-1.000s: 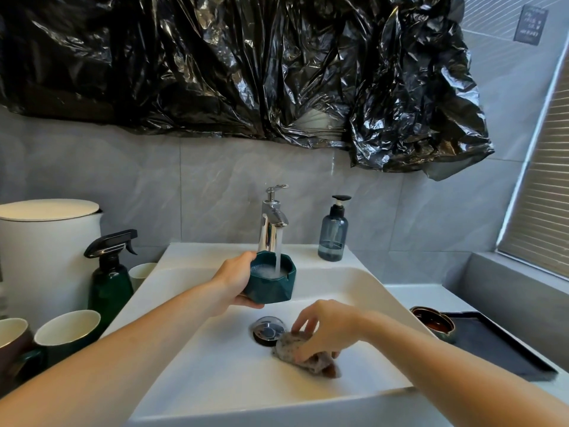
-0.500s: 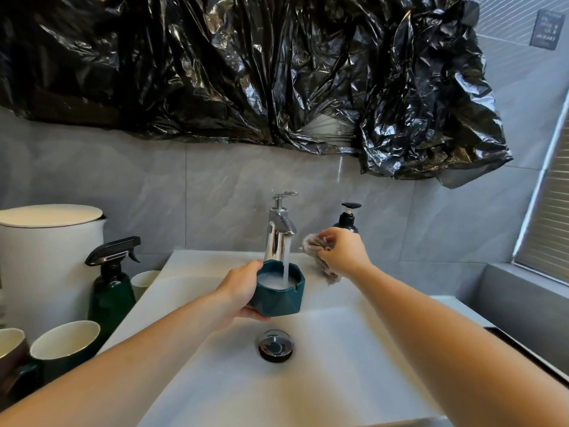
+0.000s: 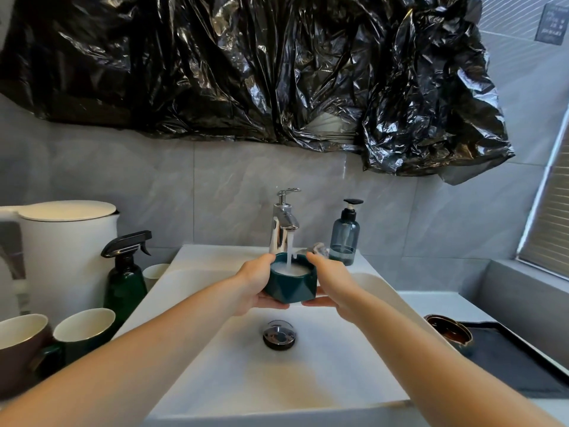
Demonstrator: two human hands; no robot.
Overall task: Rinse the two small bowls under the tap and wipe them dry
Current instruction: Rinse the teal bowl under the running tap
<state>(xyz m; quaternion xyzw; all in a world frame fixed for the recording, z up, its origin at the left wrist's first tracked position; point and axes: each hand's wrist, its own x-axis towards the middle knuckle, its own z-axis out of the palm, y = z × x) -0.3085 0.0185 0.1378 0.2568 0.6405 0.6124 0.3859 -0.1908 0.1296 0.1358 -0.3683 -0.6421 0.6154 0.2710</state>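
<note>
Both hands — left (image 3: 255,280), right (image 3: 331,280) — grip the faceted teal bowl (image 3: 291,286) under running tap (image 3: 281,224).

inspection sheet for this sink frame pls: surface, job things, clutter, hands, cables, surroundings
Surface: white sink, tap running, drain stopper in the basin.
Job's things: green bowl under the stream, full of water; brown bowl on the dark tray at right; cloth on the ledge by the tap.
Clutter: soap dispenser, spray bottle, mugs, white bin.
Hands: left hand and right hand both grip the green bowl.
Cables: nothing seen.
Surroundings: grey tiled wall, black plastic sheet above, window blind at right.
</note>
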